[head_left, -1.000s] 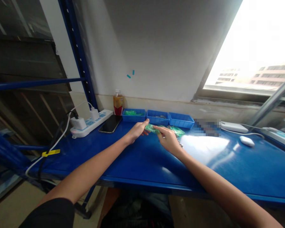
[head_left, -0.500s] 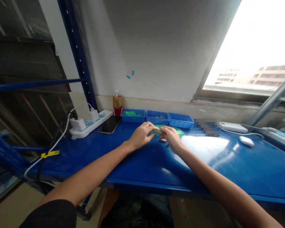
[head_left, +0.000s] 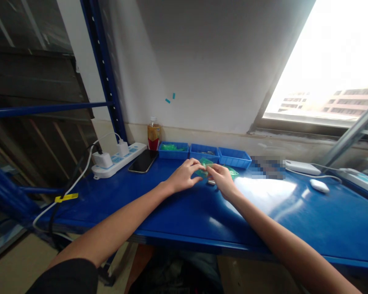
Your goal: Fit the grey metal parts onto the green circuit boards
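Note:
Both hands meet over the middle of the blue table (head_left: 171, 212). A small translucent green plastic bag (head_left: 206, 162) is between them. My left hand (head_left: 185, 175) pinches the bag's left side, with thumb and fingers bent. On the other side, my right hand (head_left: 222, 177) has its fingertips closed on the bag's edge. A small pale metallic piece (head_left: 211, 182) lies just below the fingers, partly covered by the right hand. Behind the right hand, another green bag (head_left: 233, 172) rests on the table. Whether anything is inside the held bag cannot be made out.
Along the wall stand a blue bin (head_left: 173, 155) with green bags, a blue bin (head_left: 204, 157) with small metallic parts, and a third blue bin (head_left: 234, 159). A bottle (head_left: 153, 134), phone (head_left: 143, 160) and power strip (head_left: 119, 161) are left; a white case (head_left: 319, 186) is right.
The green bag now shows more fully, raised between the fingertips. Both hands stay in nearly the same place. The view has shifted slightly.

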Demonstrator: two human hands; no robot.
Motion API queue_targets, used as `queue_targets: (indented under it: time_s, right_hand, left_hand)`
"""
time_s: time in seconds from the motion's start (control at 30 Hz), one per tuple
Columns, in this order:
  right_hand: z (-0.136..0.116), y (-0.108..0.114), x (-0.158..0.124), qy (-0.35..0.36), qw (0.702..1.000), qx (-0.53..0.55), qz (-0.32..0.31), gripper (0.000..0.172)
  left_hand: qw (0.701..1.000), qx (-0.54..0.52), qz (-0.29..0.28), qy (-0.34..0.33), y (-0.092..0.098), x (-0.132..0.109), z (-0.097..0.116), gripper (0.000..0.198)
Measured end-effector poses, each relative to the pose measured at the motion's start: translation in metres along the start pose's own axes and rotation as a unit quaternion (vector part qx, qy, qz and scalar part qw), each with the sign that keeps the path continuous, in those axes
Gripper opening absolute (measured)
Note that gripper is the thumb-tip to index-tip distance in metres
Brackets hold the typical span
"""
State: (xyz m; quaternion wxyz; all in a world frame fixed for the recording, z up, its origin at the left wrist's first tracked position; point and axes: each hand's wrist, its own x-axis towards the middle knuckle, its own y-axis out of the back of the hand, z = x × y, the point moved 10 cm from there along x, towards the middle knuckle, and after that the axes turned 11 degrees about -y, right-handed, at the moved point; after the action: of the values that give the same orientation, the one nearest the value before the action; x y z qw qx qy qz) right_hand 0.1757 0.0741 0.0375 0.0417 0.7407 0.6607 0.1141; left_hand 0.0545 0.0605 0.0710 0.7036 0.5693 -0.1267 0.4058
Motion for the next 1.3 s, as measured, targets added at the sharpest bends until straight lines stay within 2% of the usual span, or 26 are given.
queue_targets:
  time_s: [0.07, 0.1, 0.13, 0.2, 0.27, 0.3, 0.37, 0.43, 0.5, 0.57, 0.63, 0.67, 0.73, 0.8, 0.87, 0.93, 1.0, 1.1, 1.17, 1.23, 1.3]
  right_hand:
    - [-0.017, 0.006, -0.005, 0.099, 0.989, -0.09, 0.055, 0.024]
    - [-0.027, 0.005, -0.01, 0.155, 0.977, -0.13, 0.073, 0.023]
    - [-0.036, 0.003, -0.016, 0.208, 0.961, -0.163, 0.083, 0.023]
    - [-0.048, -0.005, -0.028, 0.288, 0.93, -0.212, 0.083, 0.024]
    - [-0.053, -0.013, -0.037, 0.331, 0.908, -0.246, 0.074, 0.028]
    - [-0.054, -0.016, -0.04, 0.34, 0.901, -0.26, 0.07, 0.031]
    - [-0.054, -0.017, -0.041, 0.334, 0.9, -0.27, 0.071, 0.035]
    - [-0.051, -0.012, -0.034, 0.293, 0.921, -0.247, 0.073, 0.033]
    - [-0.039, -0.006, -0.021, 0.206, 0.96, -0.184, 0.05, 0.025]
    - [-0.019, -0.004, -0.007, 0.084, 0.993, -0.085, 0.003, 0.033]
    - [0.001, -0.006, 0.0, -0.024, 0.999, 0.01, -0.031, 0.044]
    - [0.007, -0.007, 0.001, -0.055, 0.997, 0.042, -0.036, 0.044]
    - [0.009, -0.006, 0.001, -0.068, 0.995, 0.063, -0.029, 0.04]
    - [0.001, -0.003, -0.002, -0.03, 0.999, 0.037, -0.009, 0.036]
    - [-0.014, 0.0, -0.007, 0.036, 0.999, -0.022, 0.02, 0.035]
    - [-0.029, 0.001, -0.015, 0.108, 0.988, -0.1, 0.048, 0.033]
    - [-0.04, -0.002, -0.022, 0.169, 0.968, -0.173, 0.062, 0.027]
    - [-0.044, -0.012, -0.029, 0.219, 0.942, -0.251, 0.052, 0.03]
    - [-0.041, -0.017, -0.03, 0.226, 0.933, -0.276, 0.045, 0.034]
    - [-0.04, -0.018, -0.03, 0.228, 0.932, -0.279, 0.04, 0.036]
    - [-0.04, -0.017, -0.029, 0.222, 0.941, -0.253, 0.035, 0.037]
  left_hand:
    - [0.995, -0.067, 0.018, 0.077, 0.0, -0.002, -0.016, 0.03]
    - [0.984, -0.115, 0.027, 0.136, -0.001, -0.005, -0.027, 0.037]
    - [0.964, -0.169, 0.032, 0.201, -0.005, -0.01, -0.039, 0.047]
    - [0.908, -0.275, 0.038, 0.315, -0.016, -0.023, -0.058, 0.06]
    - [0.859, -0.344, 0.048, 0.376, -0.022, -0.032, -0.066, 0.056]
    - [0.849, -0.36, 0.057, 0.382, -0.023, -0.033, -0.067, 0.049]
    - [0.858, -0.358, 0.081, 0.36, -0.017, -0.03, -0.067, 0.032]
    - [0.896, -0.301, 0.108, 0.309, -0.005, -0.024, -0.064, 0.025]
    - [0.948, -0.189, 0.122, 0.224, 0.011, -0.015, -0.05, 0.022]
    - [0.987, -0.066, 0.098, 0.109, 0.018, -0.006, -0.025, 0.02]
    - [0.998, 0.021, 0.053, 0.007, 0.014, -0.001, -0.001, 0.021]
    - [0.998, 0.048, 0.035, -0.024, 0.01, 0.0, 0.008, 0.022]
    - [0.995, 0.082, 0.012, -0.05, 0.006, 0.0, 0.017, 0.024]
    - [0.994, 0.095, 0.007, -0.05, 0.006, 0.0, 0.019, 0.024]
    - [0.996, 0.083, 0.021, -0.027, 0.01, 0.001, 0.015, 0.023]
    - [0.997, 0.044, 0.05, 0.028, 0.017, 0.001, 0.003, 0.029]
    - [0.991, -0.028, 0.072, 0.112, 0.02, -0.002, -0.018, 0.045]
    - [0.952, -0.162, 0.078, 0.249, 0.011, -0.014, -0.051, 0.062]
    - [0.923, -0.229, 0.077, 0.299, 0.002, -0.02, -0.063, 0.058]
    - [0.917, -0.257, 0.085, 0.294, 0.001, -0.02, -0.065, 0.045]
    - [0.932, -0.24, 0.108, 0.248, 0.008, -0.015, -0.058, 0.035]
